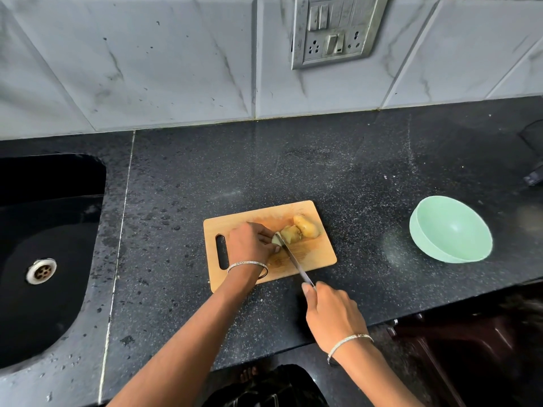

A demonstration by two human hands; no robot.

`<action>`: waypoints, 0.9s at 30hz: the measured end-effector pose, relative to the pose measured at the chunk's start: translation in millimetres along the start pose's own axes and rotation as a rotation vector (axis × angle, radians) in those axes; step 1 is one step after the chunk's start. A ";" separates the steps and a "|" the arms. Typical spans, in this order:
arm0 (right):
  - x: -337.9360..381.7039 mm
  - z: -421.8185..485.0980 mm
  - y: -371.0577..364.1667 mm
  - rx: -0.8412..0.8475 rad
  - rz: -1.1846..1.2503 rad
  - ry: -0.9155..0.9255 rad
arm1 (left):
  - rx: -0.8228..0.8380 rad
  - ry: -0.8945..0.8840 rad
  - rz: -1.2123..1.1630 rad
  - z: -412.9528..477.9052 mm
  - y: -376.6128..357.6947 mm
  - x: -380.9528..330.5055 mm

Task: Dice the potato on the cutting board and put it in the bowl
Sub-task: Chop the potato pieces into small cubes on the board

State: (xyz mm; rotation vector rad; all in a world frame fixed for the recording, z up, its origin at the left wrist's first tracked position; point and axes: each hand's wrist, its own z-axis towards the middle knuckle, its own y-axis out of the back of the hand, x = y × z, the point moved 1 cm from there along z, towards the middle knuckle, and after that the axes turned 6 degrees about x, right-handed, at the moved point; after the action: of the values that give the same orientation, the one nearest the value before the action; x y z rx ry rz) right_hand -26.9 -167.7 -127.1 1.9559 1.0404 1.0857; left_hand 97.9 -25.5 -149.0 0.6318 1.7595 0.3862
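Note:
A wooden cutting board [317, 254] lies on the black counter. On it rest yellow potato pieces [305, 226], one larger chunk at the far right and a cut chunk beside it. My left hand [249, 242] presses on a small potato piece [276, 239] at the board's middle. My right hand [332, 312] grips the handle of a knife [295, 261], whose blade runs diagonally up to the held piece and cuts into it. A mint green bowl [451, 229] stands empty on the counter to the right of the board.
A black sink [44, 259] with a metal drain is sunk into the counter at the left. A switch and socket panel [335, 27] hangs on the tiled wall. A dark object [533, 154] sits at the far right edge. The counter's front edge runs below my hands.

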 end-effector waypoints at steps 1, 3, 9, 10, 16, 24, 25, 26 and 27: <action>0.4 -0.4 2.4 -0.016 0.009 0.004 | 0.002 -0.001 -0.004 -0.2 -0.1 -0.1; 5.2 2.4 5.6 -0.040 0.015 0.015 | -0.001 0.000 -0.024 -1.2 -1.0 0.3; 16.1 13.2 -1.3 -0.024 -0.016 0.030 | -0.028 0.027 -0.049 -3.0 -3.7 3.1; 16.3 14.1 -2.5 -0.027 -0.016 0.032 | -0.032 0.030 -0.050 -2.6 -3.7 3.1; 15.6 16.5 -5.1 -0.022 -0.017 0.046 | -0.039 0.039 -0.073 -0.8 -4.3 4.7; 16.7 18.2 -7.1 0.003 0.043 0.066 | -0.019 0.061 -0.094 1.4 -2.4 5.2; 16.9 18.5 -6.3 0.001 0.045 0.067 | -0.017 0.062 -0.092 1.3 -2.4 4.8; 17.0 19.0 -5.2 -0.001 0.044 0.067 | -0.016 0.064 -0.091 1.4 -2.4 4.5; 16.8 19.1 -4.1 -0.002 0.040 0.067 | -0.015 0.065 -0.092 1.1 -2.4 4.2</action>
State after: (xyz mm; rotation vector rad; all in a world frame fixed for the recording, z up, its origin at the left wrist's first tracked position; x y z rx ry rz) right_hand -5.7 -154.3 -132.8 1.9585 1.0384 1.1808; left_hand 97.7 -25.0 -153.9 0.5305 1.8384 0.3595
